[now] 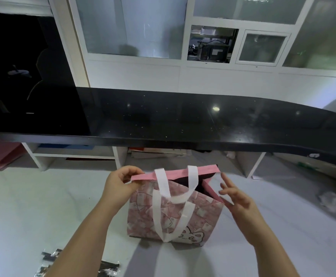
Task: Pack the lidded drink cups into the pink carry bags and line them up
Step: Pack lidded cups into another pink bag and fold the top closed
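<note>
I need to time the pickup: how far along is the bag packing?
Nothing looks finished: no cups or packed bags show on the counter. In hand: one pink bag, mouth open, left hand pinching its rim, right hand at the other side with straight fingers. Left: loading cups, lining bags up.

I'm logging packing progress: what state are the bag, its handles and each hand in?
pink carry bag: upright, mouth partly open, inside dark, no cup seen.
white handles: hanging down over the bag's front.
left hand: pinches the bag's top rim.
right hand: fingers straight, at the bag's right side panel.
</note>
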Demonstrator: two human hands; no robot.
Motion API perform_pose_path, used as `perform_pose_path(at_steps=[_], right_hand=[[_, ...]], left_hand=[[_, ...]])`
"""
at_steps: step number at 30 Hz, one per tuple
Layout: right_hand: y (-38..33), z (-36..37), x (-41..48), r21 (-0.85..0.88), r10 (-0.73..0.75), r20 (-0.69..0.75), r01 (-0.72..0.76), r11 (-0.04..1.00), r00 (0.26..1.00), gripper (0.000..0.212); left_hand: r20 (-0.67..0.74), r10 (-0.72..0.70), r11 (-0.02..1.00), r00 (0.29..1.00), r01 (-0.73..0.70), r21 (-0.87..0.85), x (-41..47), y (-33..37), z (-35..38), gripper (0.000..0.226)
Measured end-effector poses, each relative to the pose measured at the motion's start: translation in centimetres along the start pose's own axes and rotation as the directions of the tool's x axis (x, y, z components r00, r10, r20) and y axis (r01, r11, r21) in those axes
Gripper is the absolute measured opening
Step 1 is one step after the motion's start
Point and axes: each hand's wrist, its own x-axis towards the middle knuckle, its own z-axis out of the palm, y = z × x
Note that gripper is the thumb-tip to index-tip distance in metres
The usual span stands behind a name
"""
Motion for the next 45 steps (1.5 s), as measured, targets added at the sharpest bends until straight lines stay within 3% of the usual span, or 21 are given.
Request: perform_pose_path(at_steps=[5, 8, 12, 17, 21, 24, 27, 30, 33, 35, 37, 38, 42, 45], right_hand=[[0.3, 1.0, 0.4, -0.085, 0.158, 0.147, -0.147, 0.985, 0.976, 0.061], [-0.2, 2.3, 1.7, 0.052, 0.142, 0.034, -0.143, 0.988, 0.989, 0.046], [0.0, 3.2, 3.9, 0.271, 0.188, 0.028, -0.189, 0.944, 0.982, 0.026], [0.2, 4.6, 4.7, 0.303, 0.166, -0.202, -0.100, 0.948, 0.965, 0.009], [0.8, 5.1, 4.7, 0.201, 0.076, -0.401, 0.007, 0.980, 0.913, 0.012], [1.1, 5.5, 4.9, 0.101, -0.008, -0.470, 0.063, 0.993, 0.882, 0.025], [1.2, 5.3, 4.7, -0.073, -0.067, -0.465, 0.037, 0.997, 0.883, 0.035], [0.8, 4.7, 4.5, -0.295, -0.165, -0.373, 0.052, 0.954, 0.913, 0.049], [0.1, 4.2, 4.7, -0.536, -0.249, -0.228, 0.092, 0.839, 0.941, 0.052], [0.3, 3.7, 4.9, -0.744, -0.404, -0.084, 0.212, 0.634, 0.911, 0.038], [1.0, 3.0, 5.0, -0.820, -0.495, 0.038, 0.310, 0.482, 0.868, 0.026], [1.2, 2.6, 4.9, -0.824, -0.490, 0.059, 0.320, 0.468, 0.870, 0.024], [0.6, 1.8, 4.0, -0.784, -0.482, 0.050, 0.333, 0.524, 0.875, 0.027], [-0.8, 2.9, 3.4, -0.658, -0.393, -0.115, 0.227, 0.718, 0.912, 0.032]], left_hand=[[-0.014, -0.025, 1.000, 1.000, 0.025, -0.006, 0.2, 0.0, 0.6, 0.020], [0.009, -0.041, 0.999, 0.999, 0.041, -0.010, 0.3, 0.1, 0.3, 0.021], [0.057, -0.063, 0.998, 0.996, 0.064, -0.018, 0.7, 0.1, -0.2, 0.019], [0.067, -0.058, 0.998, 0.996, 0.061, -0.031, 0.6, 0.0, -0.5, 0.019], [0.061, -0.057, 0.997, 0.997, 0.060, -0.053, 0.8, 0.1, -0.7, 0.023], [0.036, -0.054, 0.994, 0.998, 0.057, -0.094, 0.6, 0.3, -0.7, 0.027], [0.047, -0.024, 0.987, 0.999, 0.031, -0.157, 0.3, 0.4, -0.8, 0.028], [0.046, -0.014, 0.991, 0.999, 0.020, -0.129, 0.5, 0.2, -1.2, 0.026], [0.023, 0.019, 0.999, 1.000, -0.018, -0.040, 0.8, 0.0, -1.5, 0.031], [0.005, 0.050, 0.998, 0.999, -0.050, 0.041, 0.8, -0.1, -1.8, 0.032], [0.022, 0.078, 0.989, 0.997, -0.080, 0.128, 0.7, -0.1, -2.1, 0.030], [0.039, 0.089, 0.981, 0.995, -0.094, 0.172, 0.7, -0.2, -2.3, 0.030], [0.121, 0.163, 0.900, 0.979, -0.198, 0.389, -0.1, -0.1, -2.8, 0.021], [0.089, 0.228, 0.882, 0.970, -0.245, 0.402, -0.8, 0.3, -2.4, 0.019]])
